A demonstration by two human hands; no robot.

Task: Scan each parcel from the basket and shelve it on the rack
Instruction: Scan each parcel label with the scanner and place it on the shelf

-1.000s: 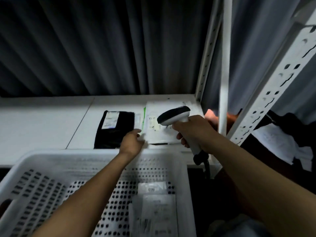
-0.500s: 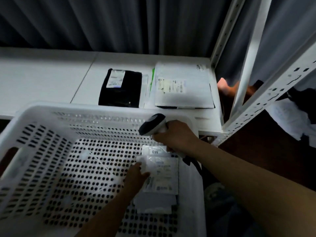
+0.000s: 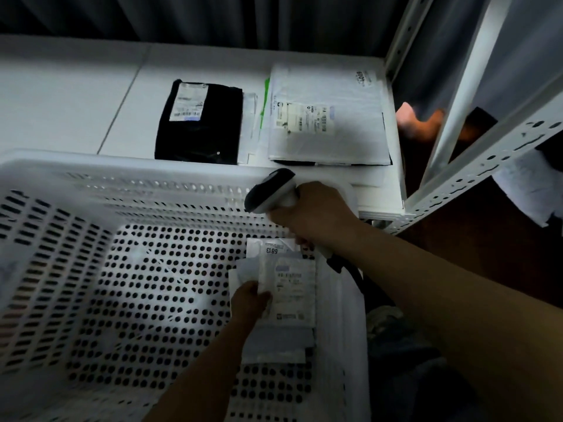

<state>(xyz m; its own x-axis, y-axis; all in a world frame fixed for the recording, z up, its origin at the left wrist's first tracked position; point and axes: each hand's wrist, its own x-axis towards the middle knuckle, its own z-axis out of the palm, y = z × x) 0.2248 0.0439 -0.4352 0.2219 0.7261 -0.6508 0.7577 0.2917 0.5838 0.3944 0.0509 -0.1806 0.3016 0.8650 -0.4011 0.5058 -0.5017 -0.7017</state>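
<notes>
A white perforated basket point(image 3: 91, 184) fills the lower left. At its right end lies a small white parcel point(image 3: 289, 293) with a printed label, on top of another labelled one point(image 3: 271, 248). My left hand point(image 3: 249, 303) pinches the left edge of the top parcel. My right hand point(image 3: 313, 214) grips a handheld barcode scanner point(image 3: 268, 190) above the basket's far right corner, its head aimed left and down. On the white rack shelf point(image 3: 76, 95) lie a black parcel point(image 3: 201, 123) and a large white mailer point(image 3: 326, 114), both with labels facing up.
White perforated rack uprights point(image 3: 475, 166) rise at the right, beyond the shelf's end. Dark curtain hangs behind the shelf. The scanner's black cable point(image 3: 353, 275) runs down past the basket's right wall. The left part of the shelf is bare.
My left hand left the white mailer on the shelf, dropped into the basket and took hold of the top parcel. My right hand brought the scanner down from the shelf to the basket's rim.
</notes>
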